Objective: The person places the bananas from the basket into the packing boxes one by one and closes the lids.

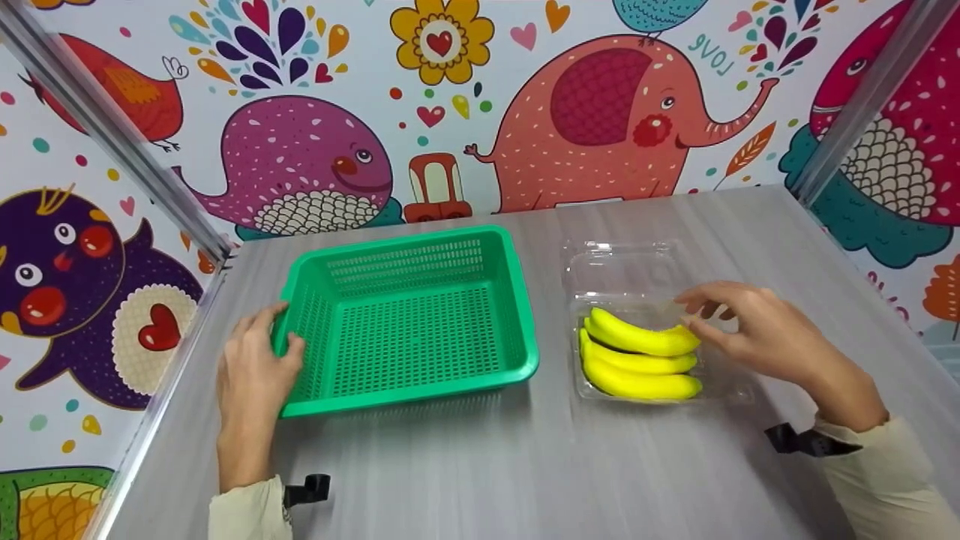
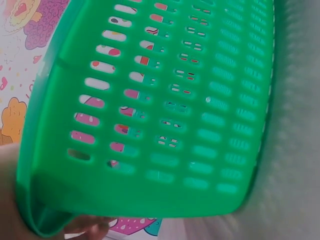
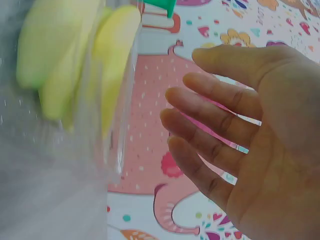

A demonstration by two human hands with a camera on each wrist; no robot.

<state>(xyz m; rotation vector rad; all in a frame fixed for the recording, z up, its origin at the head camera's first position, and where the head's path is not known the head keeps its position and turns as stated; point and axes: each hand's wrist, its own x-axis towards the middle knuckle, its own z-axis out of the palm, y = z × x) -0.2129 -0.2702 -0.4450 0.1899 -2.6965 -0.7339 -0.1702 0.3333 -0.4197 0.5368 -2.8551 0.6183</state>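
Note:
On the left of the head view, my left hand (image 1: 255, 367) grips the left rim of a green plastic basket (image 1: 526, 322). Holes run through the basket's wall (image 2: 150, 197), which fills much of the left wrist view. Three yellow bananas (image 1: 641, 381) lie side by side in a clear plastic box (image 1: 622, 270) whose lid lies folded back. Over the box's right side hovers my right hand (image 1: 757, 334), its fingers loosely bent near the end of the top banana. In the right wrist view the right hand (image 3: 270, 130) has spread fingers and an empty palm, apart from the bananas (image 3: 112, 45).
Both containers stand on a grey wood-grain table (image 1: 450, 465). Printed cartoon panels (image 1: 450, 112) close off the back and sides, with metal posts (image 1: 862, 112) at the corners. Black straps (image 1: 810, 441) circle both wrists.

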